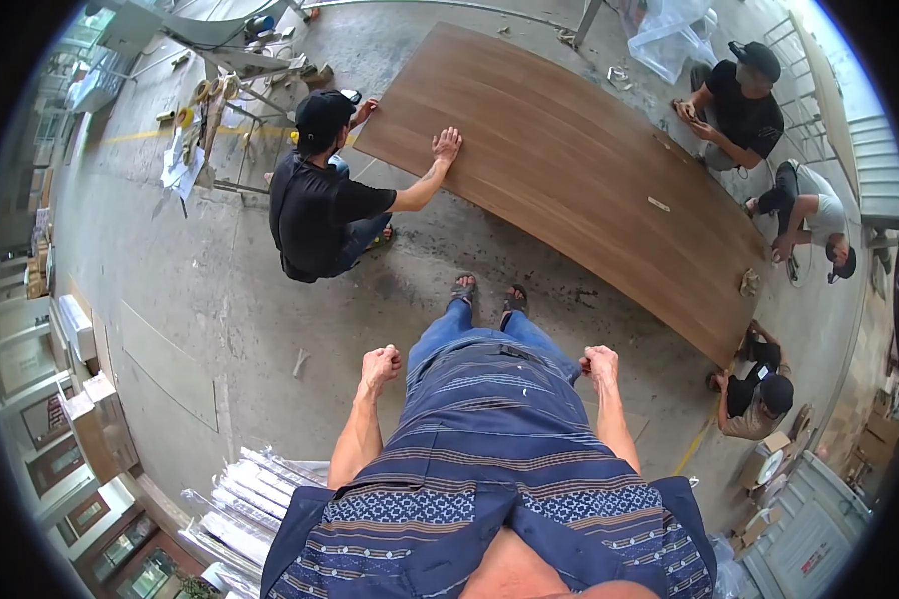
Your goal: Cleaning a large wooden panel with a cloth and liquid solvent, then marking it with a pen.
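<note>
Both of my arms hang down beside my hips. My left hand (pixel 380 368) is curled into a fist next to my left thigh, with nothing visible in it. On the other side, my right hand (pixel 598 363) is likewise closed, near my right thigh, and nothing sticks out of it. Neither touches the large brown wood-grain panel (pixel 569 150) in front of my feet. A co-worker in black (pixel 315 200) crouches at its left end, one hand flat on top and the other at the edge. On the panel lie a small pale strip (pixel 658 204) and a crumpled tan piece (pixel 748 283).
Three more people are along the panel's right side: one in black (pixel 739 105), one in a light shirt (pixel 819 215), one in a cap (pixel 764 399). Left of the panel is a cluttered workbench with tape rolls (pixel 184 118). Wrapped bars (pixel 245 509) lie behind my left side.
</note>
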{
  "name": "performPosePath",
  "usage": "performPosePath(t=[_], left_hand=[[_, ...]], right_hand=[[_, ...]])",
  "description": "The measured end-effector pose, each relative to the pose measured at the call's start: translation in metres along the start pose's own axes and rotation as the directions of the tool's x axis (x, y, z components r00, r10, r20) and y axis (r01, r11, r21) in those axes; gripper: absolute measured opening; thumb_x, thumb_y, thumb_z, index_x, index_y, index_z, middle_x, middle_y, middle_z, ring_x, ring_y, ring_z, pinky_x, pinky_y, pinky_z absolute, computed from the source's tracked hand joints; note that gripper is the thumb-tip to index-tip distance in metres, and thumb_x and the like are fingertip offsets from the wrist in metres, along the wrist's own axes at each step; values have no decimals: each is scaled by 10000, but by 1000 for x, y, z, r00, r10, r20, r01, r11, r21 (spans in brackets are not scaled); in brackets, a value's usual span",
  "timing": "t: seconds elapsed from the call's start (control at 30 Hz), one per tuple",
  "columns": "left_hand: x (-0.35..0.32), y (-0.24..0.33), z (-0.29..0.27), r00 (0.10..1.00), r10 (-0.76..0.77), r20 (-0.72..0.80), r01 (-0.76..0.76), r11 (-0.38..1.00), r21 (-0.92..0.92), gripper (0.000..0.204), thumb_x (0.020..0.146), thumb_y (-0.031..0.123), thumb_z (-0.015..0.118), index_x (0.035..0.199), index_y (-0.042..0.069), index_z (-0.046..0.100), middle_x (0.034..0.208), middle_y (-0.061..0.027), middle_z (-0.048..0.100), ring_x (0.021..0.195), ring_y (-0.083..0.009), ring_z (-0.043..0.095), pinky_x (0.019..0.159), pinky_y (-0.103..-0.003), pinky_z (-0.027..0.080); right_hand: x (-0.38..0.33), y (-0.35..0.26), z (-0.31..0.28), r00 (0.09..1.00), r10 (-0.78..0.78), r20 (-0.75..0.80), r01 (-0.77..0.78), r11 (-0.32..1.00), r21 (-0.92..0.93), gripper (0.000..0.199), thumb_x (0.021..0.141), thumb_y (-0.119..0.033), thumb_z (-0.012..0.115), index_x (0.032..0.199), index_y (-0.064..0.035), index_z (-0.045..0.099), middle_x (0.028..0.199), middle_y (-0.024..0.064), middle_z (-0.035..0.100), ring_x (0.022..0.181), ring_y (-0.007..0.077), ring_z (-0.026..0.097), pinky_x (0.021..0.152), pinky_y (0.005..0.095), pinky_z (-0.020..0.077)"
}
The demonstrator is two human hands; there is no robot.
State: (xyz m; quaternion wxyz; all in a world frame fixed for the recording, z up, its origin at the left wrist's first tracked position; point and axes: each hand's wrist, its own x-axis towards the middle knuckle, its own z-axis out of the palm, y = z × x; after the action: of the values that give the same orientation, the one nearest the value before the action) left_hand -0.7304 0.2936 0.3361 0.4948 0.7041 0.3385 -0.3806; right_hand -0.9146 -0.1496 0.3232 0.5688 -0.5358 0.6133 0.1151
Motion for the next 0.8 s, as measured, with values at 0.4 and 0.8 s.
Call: performPosePath(t=[0.4,0.8], left_hand=[[-31,-10,11,986,25,-165,-60,976,-207,283,928,279,585,782,41,633,688,-14,591,563,-91,516,488,-244,396],[-19,-143,-114,864,-88,-496,28,991,-128,300,757,319,713,719,28,651,646,-58,630,562,-130,564,522,-303,449]], right_hand=[[30,-35,15,976,30,216,44,943,-331,135,876,-125,576,786,-27,603,653,116,644,535,198,628,464,336,510],[38,-104,164,915,-194,355,340,843,-416,221,880,-180,580,755,2,603,653,94,631,475,180,579,438,307,485]])
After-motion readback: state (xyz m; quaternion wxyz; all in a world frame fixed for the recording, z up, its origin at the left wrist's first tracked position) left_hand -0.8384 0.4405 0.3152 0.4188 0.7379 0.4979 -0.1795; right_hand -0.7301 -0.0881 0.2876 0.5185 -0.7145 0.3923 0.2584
